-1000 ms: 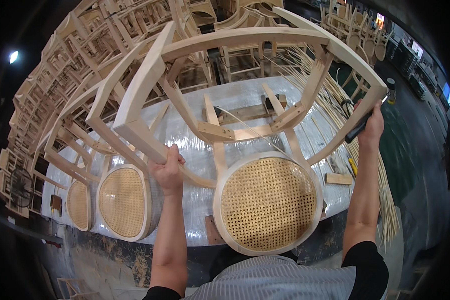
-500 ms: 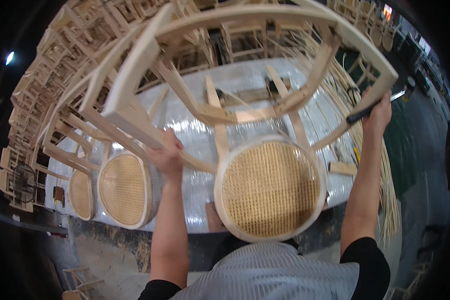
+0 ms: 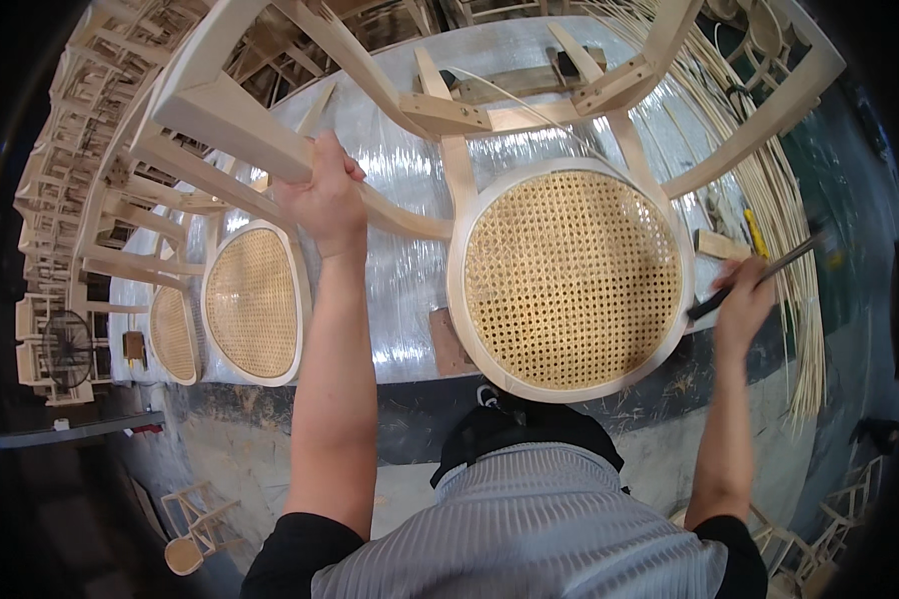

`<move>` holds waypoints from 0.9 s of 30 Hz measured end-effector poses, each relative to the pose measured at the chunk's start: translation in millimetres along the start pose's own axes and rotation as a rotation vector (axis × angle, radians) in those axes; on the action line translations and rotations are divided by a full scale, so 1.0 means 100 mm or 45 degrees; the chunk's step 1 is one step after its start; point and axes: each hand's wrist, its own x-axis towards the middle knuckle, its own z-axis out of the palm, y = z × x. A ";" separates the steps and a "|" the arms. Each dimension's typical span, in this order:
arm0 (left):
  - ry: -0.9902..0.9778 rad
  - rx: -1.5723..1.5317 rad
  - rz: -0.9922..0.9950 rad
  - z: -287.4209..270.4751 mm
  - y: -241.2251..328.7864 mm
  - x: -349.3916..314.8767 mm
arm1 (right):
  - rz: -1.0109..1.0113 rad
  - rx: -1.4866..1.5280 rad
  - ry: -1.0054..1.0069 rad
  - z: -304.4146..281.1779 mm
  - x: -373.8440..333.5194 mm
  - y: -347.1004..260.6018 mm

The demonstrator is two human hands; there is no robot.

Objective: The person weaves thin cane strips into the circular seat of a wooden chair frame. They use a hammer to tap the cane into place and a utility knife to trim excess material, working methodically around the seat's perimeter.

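My left hand [image 3: 322,195] is wrapped round a leg of a pale wooden chair [image 3: 440,115]. The chair lies on the table with its round woven cane seat [image 3: 574,285] facing me and its legs pointing away to both sides. In my right hand [image 3: 744,304], closed about its black grip, is a hammer [image 3: 791,254]; its head is smeared by motion. That hand is just right of the seat rim, apart from the chair. Two similar chairs with cane seats, the nearer one [image 3: 255,299] and a farther one [image 3: 173,329], lie to the left.
A plastic-covered table [image 3: 395,329] bears the chairs. Long cane strips [image 3: 769,210] run down its right side, near a wood block [image 3: 721,246] and a yellow-handled tool [image 3: 755,232]. Stacked chair frames [image 3: 60,200] fill the left background. A fan [image 3: 68,347] stands far left.
My right hand has let go of the chair's right leg and come down and nearer with the hammer. The view has tilted, and the seat appears higher. My left hand keeps its hold.
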 end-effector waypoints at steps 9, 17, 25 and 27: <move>-0.149 -0.015 0.126 -0.05 -0.06 0.05 | 0.400 -0.174 -0.714 -0.11 -2.64 0.25; -0.200 -0.105 0.146 -0.07 -0.18 0.04 | 0.345 -0.140 -0.768 -0.40 -3.10 -0.05; -0.258 -0.311 -0.261 -0.29 -0.60 -0.20 | 0.412 0.029 -0.878 0.17 -3.40 -0.03; -0.278 -0.286 -0.258 -0.20 -0.60 -0.25 | 0.224 -0.020 -0.858 0.38 -3.30 -0.01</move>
